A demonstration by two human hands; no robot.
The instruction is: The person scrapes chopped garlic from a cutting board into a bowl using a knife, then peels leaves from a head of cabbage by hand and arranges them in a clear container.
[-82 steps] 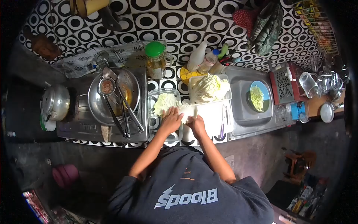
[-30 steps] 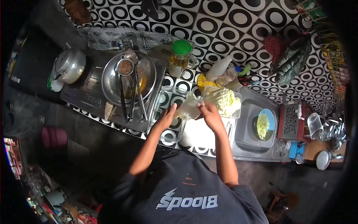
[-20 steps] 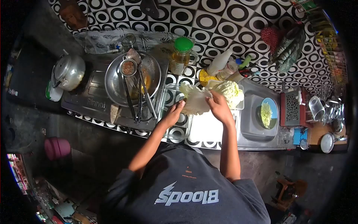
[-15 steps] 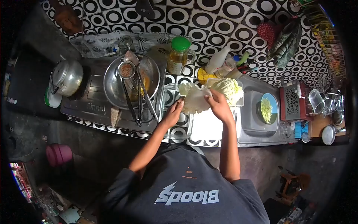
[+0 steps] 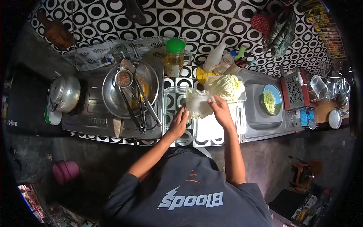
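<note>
A pale cabbage leaf is held up between my two hands, over the glass dish and the white board. My left hand grips its lower left edge with closed fingers. At its right edge, my right hand pinches it between thumb and fingers. Below the leaf, to the left, lies the clear glass dish. The bright white cutting board lies on the right, with a knife near its right side. Behind my right hand, a cabbage head rests in a clear container.
On the left are a stove, a kettle and a metal pan holding a strainer and tongs. A green-lidded jug and bottles stand behind. Right, a sink holds a blue bowl with shredded cabbage.
The leaf has gone from lying at the glass dish to being raised in both hands. My left hand went from flat on it to gripping its edge. The camera view has shifted.
</note>
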